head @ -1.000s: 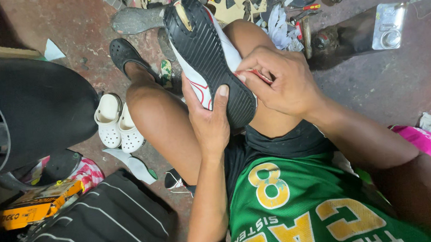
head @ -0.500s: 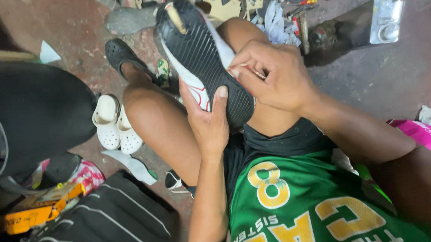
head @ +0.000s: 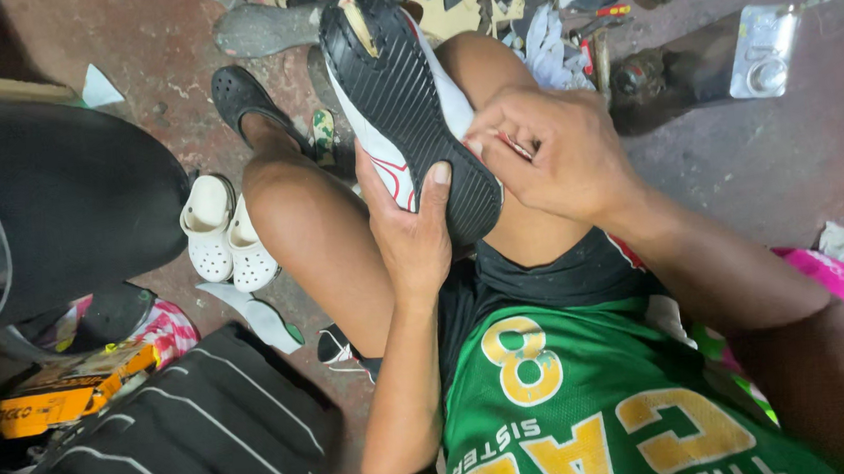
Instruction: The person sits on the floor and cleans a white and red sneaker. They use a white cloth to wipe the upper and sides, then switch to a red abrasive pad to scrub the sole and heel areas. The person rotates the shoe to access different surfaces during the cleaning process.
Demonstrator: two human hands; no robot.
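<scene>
Clutter lines the floor's left edge: a yellow box [head: 56, 401], its contents hidden, and a pair of white clogs [head: 222, 241] just beside the person's bare leg; further right the left hand [head: 412, 230] wraps the heel end of a white shoe with a black ribbed sole [head: 399, 102], thumb pressed flat on the sole, the shoe propped sole-up between the knees; the right hand [head: 559, 155] pinches a thin red item, too small to identify, at the sole's right rim; the step in hand looks like working the seam between sole and upper, and the next move seems to call for a steady grip while following that rim; near the floor's top right corner lies a clear plastic pack [head: 765, 50], holding something round.
</scene>
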